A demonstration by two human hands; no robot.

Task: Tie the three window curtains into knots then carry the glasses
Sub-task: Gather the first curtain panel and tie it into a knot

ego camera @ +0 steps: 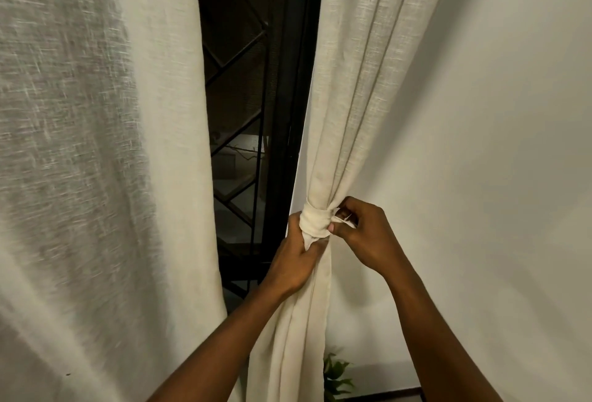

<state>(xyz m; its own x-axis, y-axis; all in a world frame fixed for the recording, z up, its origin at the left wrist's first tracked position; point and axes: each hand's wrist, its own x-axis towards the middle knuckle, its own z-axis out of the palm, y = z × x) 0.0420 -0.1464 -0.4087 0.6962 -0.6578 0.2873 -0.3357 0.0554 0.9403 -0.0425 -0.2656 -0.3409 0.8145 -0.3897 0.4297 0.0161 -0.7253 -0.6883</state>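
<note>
A cream linen curtain (362,87) hangs at the right of a dark window and is gathered into a knot (315,220) at mid height. My left hand (293,262) grips the fabric just under the knot, fingers curled around the bunched cloth. My right hand (362,230) pinches the loose end of fabric at the knot's right side, thumb against the knot. The curtain's tail (294,331) drops below between my forearms. A second cream curtain (96,161) hangs loose at the left, unknotted as far as it shows. No glasses are in sight.
The black window frame with a diagonal metal grille (253,97) fills the gap between the curtains. A plain white wall (496,145) lies to the right. A green plant (336,376) stands low by the wall, beside a dark skirting strip.
</note>
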